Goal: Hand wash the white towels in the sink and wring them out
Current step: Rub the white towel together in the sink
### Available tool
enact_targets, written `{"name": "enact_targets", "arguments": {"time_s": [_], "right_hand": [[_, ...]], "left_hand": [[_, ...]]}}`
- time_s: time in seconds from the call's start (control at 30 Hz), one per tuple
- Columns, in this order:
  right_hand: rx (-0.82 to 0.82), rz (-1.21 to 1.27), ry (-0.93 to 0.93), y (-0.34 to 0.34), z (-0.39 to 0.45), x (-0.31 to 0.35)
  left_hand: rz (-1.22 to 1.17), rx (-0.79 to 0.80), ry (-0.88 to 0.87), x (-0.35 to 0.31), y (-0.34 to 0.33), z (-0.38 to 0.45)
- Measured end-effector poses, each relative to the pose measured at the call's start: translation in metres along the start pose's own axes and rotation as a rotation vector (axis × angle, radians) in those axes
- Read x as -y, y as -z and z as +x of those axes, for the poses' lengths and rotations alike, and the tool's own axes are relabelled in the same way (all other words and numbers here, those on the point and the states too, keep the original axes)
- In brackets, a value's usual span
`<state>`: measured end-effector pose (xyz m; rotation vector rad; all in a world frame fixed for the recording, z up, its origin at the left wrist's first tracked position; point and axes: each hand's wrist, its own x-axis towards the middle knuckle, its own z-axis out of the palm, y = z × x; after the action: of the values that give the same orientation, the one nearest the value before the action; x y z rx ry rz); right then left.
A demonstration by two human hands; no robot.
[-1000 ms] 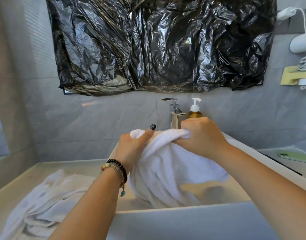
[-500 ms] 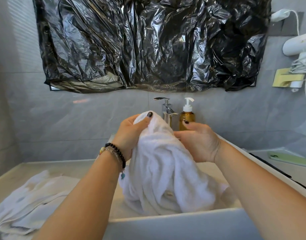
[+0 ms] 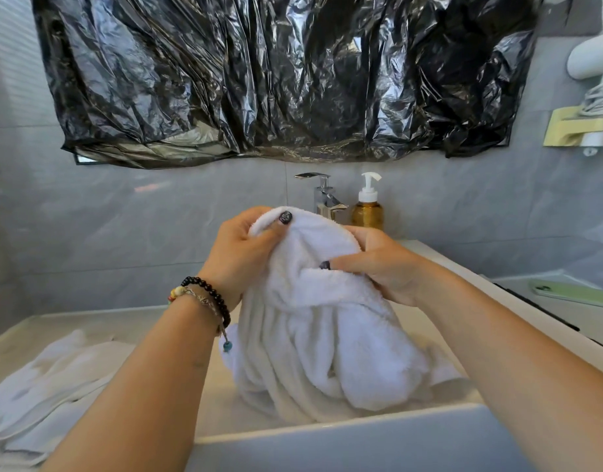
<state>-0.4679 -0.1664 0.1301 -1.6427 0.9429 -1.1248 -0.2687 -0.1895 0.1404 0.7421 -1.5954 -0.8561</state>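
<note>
Both hands, left hand (image 3: 238,253) and right hand (image 3: 378,267), each had a grip clenched on the bunched white towel (image 3: 313,335) hanging over the sink (image 3: 327,434) at six o'clock; scrubbing seemed underway, wringing next, needing opposed twists.

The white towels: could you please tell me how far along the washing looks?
Done: nothing certain. In hand: the left hand and right hand grip one towel, bunched over the sink. Left: a second towel lies crumpled on the counter beside it, and I cannot tell whether it is washed.
</note>
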Motion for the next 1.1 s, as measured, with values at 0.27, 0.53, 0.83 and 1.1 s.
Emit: {"name": "enact_targets", "arguments": {"time_s": [0.27, 0.53, 0.83, 1.1], "right_hand": [[0.128, -0.664, -0.076, 0.002, -0.005, 0.045], [-0.004, -0.731, -0.037, 0.040, -0.029, 0.042], [-0.455, -0.788, 0.207, 0.040, -0.026, 0.049], [-0.331, -1.126, 0.324, -0.007, 0.000, 0.047]], "left_hand": [[-0.264, -0.064, 0.007, -0.007, 0.004, -0.005], [-0.248, -0.258, 0.079, -0.001, 0.011, 0.002], [0.222, -0.089, 0.025, 0.018, 0.013, 0.005], [0.090, 0.237, -0.022, 0.020, -0.025, -0.003]]}}
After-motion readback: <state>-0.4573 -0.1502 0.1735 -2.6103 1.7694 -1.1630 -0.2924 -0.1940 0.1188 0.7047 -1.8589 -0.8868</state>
